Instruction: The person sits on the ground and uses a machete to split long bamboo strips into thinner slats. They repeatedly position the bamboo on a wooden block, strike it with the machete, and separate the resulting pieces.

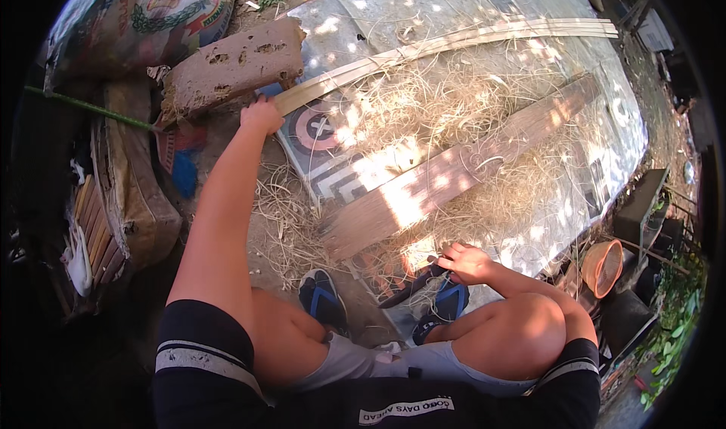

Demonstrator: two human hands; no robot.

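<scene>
My left hand (262, 116), arm stretched forward, is closed at the near end of a bundle of long pale split strips (423, 49), which look like bamboo. The strips run from it across the far side of the sheet to the upper right. My right hand (463, 263) is low, in front of my right knee, with its fingers bent at the handle of a dark knife (411, 288). The knife's blade points down and left, between my feet. A flat wooden plank (454, 173) lies slantwise between my hands, with curly pale shavings (423, 108) around it.
A printed sheet (616, 115) covers the ground under the plank. A worn brown block (234, 66) and a full printed sack (144, 21) stand at the far left, with a green rope (91, 108) nearby. An orange-brown pot (603, 269) and dark planters (641, 206) are at the right.
</scene>
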